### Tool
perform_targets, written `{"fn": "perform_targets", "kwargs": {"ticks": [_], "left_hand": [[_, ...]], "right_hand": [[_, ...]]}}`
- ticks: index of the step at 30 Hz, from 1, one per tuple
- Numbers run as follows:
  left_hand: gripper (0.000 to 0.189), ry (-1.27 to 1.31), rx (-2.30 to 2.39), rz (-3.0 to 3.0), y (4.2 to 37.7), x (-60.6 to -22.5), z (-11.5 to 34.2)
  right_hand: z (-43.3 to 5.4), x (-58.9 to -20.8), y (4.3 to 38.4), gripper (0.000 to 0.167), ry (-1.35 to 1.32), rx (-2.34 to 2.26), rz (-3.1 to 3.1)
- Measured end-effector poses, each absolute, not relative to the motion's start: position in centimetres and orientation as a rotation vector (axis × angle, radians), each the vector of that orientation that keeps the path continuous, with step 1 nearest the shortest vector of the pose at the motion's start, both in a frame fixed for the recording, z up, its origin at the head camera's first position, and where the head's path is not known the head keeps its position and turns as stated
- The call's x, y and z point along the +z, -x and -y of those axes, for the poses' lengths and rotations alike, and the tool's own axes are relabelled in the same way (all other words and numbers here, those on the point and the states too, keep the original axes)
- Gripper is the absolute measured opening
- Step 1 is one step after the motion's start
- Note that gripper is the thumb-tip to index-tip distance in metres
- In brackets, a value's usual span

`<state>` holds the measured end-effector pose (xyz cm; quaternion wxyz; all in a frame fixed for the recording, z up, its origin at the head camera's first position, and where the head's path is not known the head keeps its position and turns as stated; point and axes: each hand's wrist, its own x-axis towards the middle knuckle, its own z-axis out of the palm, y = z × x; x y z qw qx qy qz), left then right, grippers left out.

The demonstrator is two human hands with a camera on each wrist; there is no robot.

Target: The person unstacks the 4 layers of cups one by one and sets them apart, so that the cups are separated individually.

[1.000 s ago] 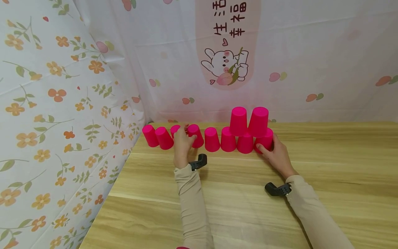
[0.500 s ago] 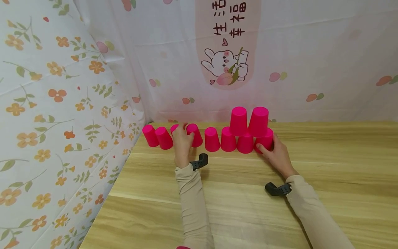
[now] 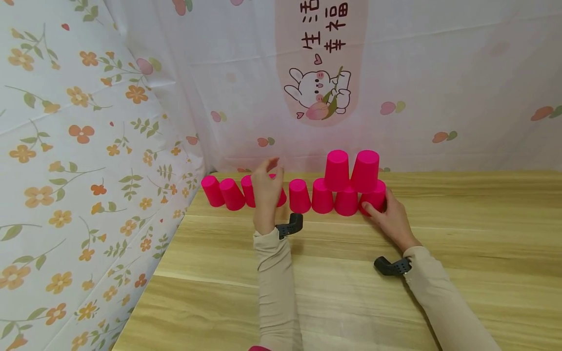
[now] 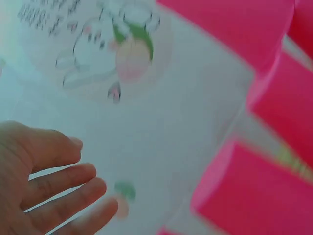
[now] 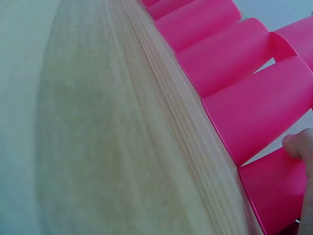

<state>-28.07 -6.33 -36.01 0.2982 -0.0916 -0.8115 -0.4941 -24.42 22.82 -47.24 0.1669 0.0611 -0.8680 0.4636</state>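
- we see a lower row of eight pink cups (image 3: 300, 197), upside down along the table (image 3: 333, 273), close to its back edge; the row's left end stands near the back left corner.
- two upper cups (image 3: 337, 171), also upside down, straddle the three at the row's right end.
- our right hand (image 3: 392, 217) grips the rightmost lower cup (image 5: 274, 188), its thumb on the front.
- our left hand (image 3: 267, 192) hangs raised by the row's left half, fingers loose and spread, apart from the cups; it partly hides the fourth cup from the left (image 3: 283, 197).
- just right of that cup, we see a slim gap before the next.
- wide wood surface runs forward from the row and along the back edge to our right.
- patterned cloth (image 3: 461, 107) hangs just behind the back edge; flowered cloth (image 3: 88, 170) borders the left edge.
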Motion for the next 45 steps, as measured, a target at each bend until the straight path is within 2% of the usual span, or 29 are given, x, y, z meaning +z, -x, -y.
{"fn": "perform_targets", "kwargs": {"ticks": [7, 13, 24, 32, 40, 45], "left_hand": [[0.034, 0.479, -1.449, 2.244, 27.9, -35.3, 3.1], [0.051, 0.543, -1.581, 2.362, 27.7, -35.3, 1.6], [0.067, 0.641, -1.627, 2.469, 27.6, -35.7, -0.6], [0.071, 0.592, -1.552, 2.49, 27.8, -36.2, -1.8], [0.059, 0.586, -1.525, 2.458, 27.6, -36.3, -1.9], [0.059, 0.556, -1.532, 2.47, 27.7, -36.5, -1.6]], "right_hand": [[-22.8, -47.2, 24.4, 0.058, -0.186, 1.318, 2.47], [-22.9, -47.2, 24.4, 0.057, -0.176, 1.332, 2.477], [-22.9, -47.2, 24.4, 0.057, -0.172, 1.332, 2.473], [-22.8, -47.0, 24.4, 0.059, -0.177, 1.326, 2.478], [-22.6, -47.0, 24.3, 0.061, -0.182, 1.328, 2.472], [-22.7, -46.9, 24.2, 0.061, -0.189, 1.331, 2.47]]}}
